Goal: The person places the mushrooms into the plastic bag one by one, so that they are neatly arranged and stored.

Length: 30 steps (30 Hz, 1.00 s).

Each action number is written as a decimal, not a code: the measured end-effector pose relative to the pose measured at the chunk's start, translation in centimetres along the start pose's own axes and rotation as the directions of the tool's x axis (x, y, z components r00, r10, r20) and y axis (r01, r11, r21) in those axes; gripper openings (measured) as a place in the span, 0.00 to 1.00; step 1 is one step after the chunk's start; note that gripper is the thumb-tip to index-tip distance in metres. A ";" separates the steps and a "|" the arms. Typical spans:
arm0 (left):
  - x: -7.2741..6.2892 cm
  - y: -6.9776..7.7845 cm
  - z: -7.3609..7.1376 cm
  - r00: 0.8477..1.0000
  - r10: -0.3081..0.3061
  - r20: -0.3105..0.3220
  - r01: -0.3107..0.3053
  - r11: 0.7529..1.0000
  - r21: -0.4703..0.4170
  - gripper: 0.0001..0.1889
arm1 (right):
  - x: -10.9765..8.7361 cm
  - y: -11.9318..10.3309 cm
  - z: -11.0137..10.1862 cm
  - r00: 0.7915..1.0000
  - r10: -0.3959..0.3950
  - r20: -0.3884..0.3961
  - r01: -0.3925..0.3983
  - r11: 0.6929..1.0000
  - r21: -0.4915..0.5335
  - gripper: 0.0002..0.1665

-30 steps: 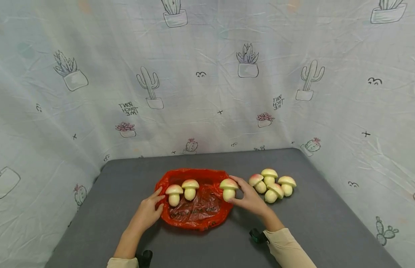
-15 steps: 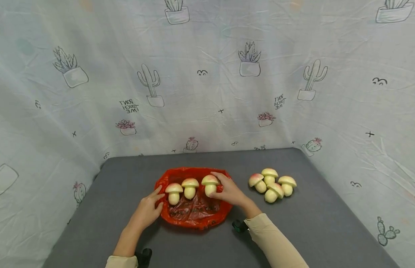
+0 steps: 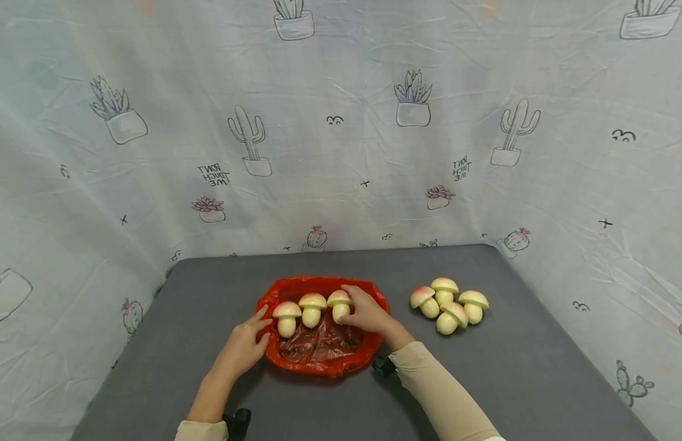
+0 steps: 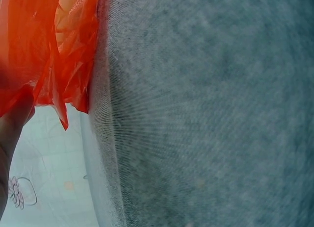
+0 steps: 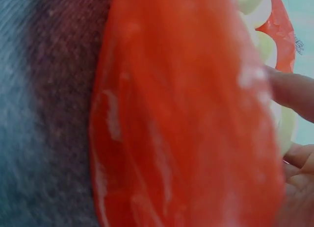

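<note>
A red plastic bag (image 3: 324, 369), its mouth spread wide, lies on the grey table. Inside stand three mushrooms in a row, pale yellow with pink-tinged caps: a left mushroom (image 3: 287, 324), a middle mushroom (image 3: 311, 315) and a right mushroom (image 3: 340, 312). My right hand (image 3: 368, 312) reaches over the bag's right rim and pinches the right mushroom between thumb and fingers. At the left rim, my left hand (image 3: 244, 346) touches the bag with fingers spread. Seen from the left wrist, one finger (image 4: 17, 112) lies against the red plastic.
Several more mushrooms (image 3: 451, 315) lie clustered on the grey table (image 3: 429, 392), right of the bag. A pale curtain (image 3: 341, 153) with cactus drawings hangs behind and at both sides. Dark wrist cameras (image 3: 239, 422) sit below the forearms.
My right hand has moved left over the bag's rim, carrying the mushroom from the right edge to beside the middle one. My left hand has stayed at the left rim.
</note>
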State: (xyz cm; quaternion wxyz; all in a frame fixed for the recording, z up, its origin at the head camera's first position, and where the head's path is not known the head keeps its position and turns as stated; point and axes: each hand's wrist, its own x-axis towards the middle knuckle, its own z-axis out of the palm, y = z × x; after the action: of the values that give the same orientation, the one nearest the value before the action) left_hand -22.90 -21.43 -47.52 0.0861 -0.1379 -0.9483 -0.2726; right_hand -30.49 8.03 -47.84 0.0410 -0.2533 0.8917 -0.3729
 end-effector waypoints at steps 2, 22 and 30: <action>0.0 0.0 0.0 1.000 -0.004 0.002 0.004 1.000 0.002 0.19 | 0.1 0.1 0.2 1.000 0.002 0.000 -0.002 1.000 -0.011 0.46; 0.1 0.0 0.0 1.000 0.000 0.010 0.000 1.000 0.023 0.19 | 0.1 -0.1 0.5 0.999 0.022 -0.029 -0.023 1.000 -0.017 0.51; 0.1 0.0 -0.2 1.000 -0.002 0.022 0.002 1.000 0.009 0.19 | -1.4 -0.6 -1.6 0.992 -0.015 -0.122 0.028 0.993 0.111 0.45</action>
State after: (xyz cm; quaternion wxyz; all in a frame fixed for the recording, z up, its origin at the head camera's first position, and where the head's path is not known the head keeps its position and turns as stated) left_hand -23.02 -21.53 -47.33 0.0762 -0.1396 -0.9506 -0.2667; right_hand -29.43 9.38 -46.50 -0.0031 -0.2371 0.8673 -0.4377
